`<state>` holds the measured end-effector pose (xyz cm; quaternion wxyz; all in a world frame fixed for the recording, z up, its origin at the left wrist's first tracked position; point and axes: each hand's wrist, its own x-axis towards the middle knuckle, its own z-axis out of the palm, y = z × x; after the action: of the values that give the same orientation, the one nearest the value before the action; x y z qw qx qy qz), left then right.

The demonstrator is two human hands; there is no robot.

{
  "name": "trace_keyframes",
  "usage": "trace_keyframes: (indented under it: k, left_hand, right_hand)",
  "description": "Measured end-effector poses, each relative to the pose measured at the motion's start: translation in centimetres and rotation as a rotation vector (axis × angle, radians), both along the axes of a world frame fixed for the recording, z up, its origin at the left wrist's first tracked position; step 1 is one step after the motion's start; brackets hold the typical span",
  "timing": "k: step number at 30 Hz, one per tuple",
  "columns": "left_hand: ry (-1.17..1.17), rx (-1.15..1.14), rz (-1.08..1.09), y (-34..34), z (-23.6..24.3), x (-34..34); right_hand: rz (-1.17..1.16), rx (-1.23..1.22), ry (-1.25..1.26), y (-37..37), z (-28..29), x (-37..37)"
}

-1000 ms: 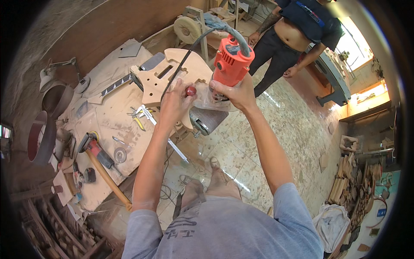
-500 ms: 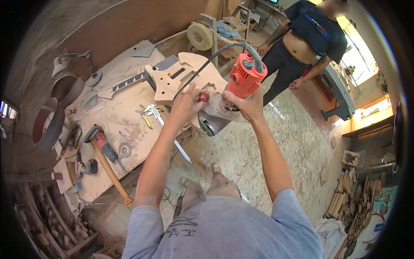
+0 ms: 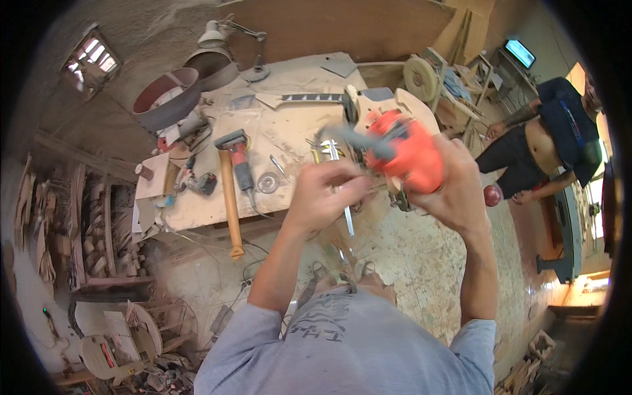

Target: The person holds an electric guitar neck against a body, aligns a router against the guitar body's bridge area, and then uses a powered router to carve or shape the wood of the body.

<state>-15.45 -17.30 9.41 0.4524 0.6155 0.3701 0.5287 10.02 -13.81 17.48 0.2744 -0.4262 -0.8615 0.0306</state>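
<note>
My right hand grips a red router, tipped sideways with its grey cord end to the left. A dark red knob of the router shows beyond my wrist. My left hand, apart from the router, has curled fingers; whether anything is between them is hidden. Behind the router lies a pale wooden electric guitar body, partly covered by it, its neck stretching left on the workbench. A caliper sticks out past the bench edge beside my left hand.
On the bench lie a red and black angle grinder, a long wooden handle, a cordless drill and a disc. A desk lamp stands at the back. Another person stands at the right.
My view has swung right to left, so the bench sits farther right. The router has tipped over in my right hand. My left hand has come off its knob and moved away.
</note>
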Motion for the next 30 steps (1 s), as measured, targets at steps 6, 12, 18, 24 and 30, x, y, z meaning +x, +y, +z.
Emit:
trace_keyframes:
  k: [6,12,18,24,30]
  left_hand:
    - [-0.52,0.391,0.676,-7.7,-4.0,-5.5]
    - [0.038,-0.032,0.678,-9.6,-3.3,-8.0]
    - [-0.506,-0.262,0.547,-11.2,-7.8,-10.2]
    - [-0.761,-0.406,0.572,-14.1,-11.7,-10.9]
    - [-1.137,-0.556,0.44,-12.5,-17.5,-10.7]
  right_hand:
    - [0.241,0.076,-0.415,0.5,0.1,-6.1]
    - [0.498,0.259,-0.463,2.1,-1.7,-11.5]
    - [0.7,0.393,-0.521,3.3,-3.7,-16.9]
    - [1.033,0.323,-0.576,6.1,-7.0,-22.9]
    - [1.191,0.236,-0.709,11.1,-12.6,-27.8]
